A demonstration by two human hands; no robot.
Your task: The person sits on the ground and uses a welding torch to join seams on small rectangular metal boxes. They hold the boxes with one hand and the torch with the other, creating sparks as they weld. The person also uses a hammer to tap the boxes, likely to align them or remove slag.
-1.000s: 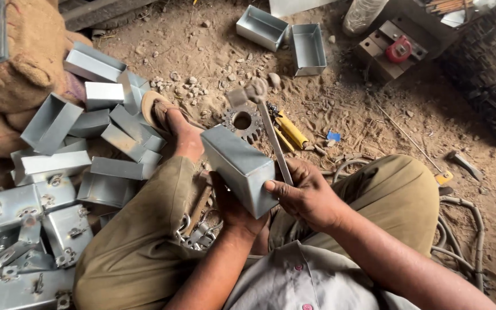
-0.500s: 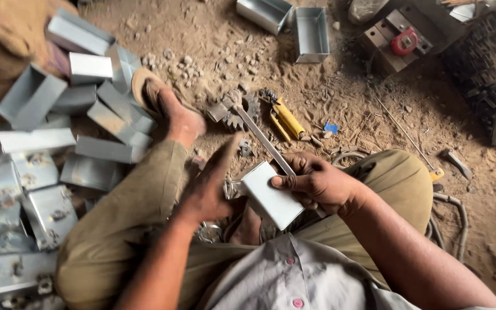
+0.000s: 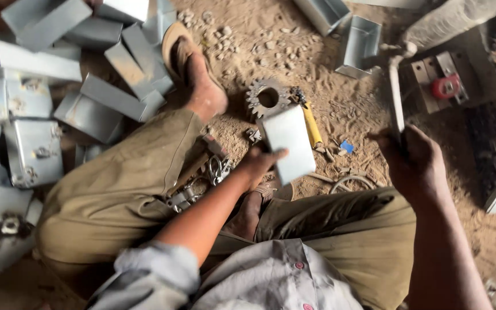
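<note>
Grey sheet metal fills the left of our view: a heap of folded metal boxes (image 3: pixel 35 109) lies on the sandy ground (image 3: pixel 242 51), just beside our bent leg. Toward the middle, our left hand (image 3: pixel 256 166) grips one small metal box (image 3: pixel 288 143) by its lower edge, thumb pressed on the pale face and fingers curled behind, above the lap and in front of a toothed gear wheel (image 3: pixel 266 97). We judge the box light, stiff and sharp at its folds, best held by the flat sides. Further right, our right hand (image 3: pixel 411 163) is closed around the handle of a hammer (image 3: pixel 396 95), raised and blurred. Two open boxes (image 3: pixel 345 31) lie beyond; open sand to the right leaves room to swing.
</note>
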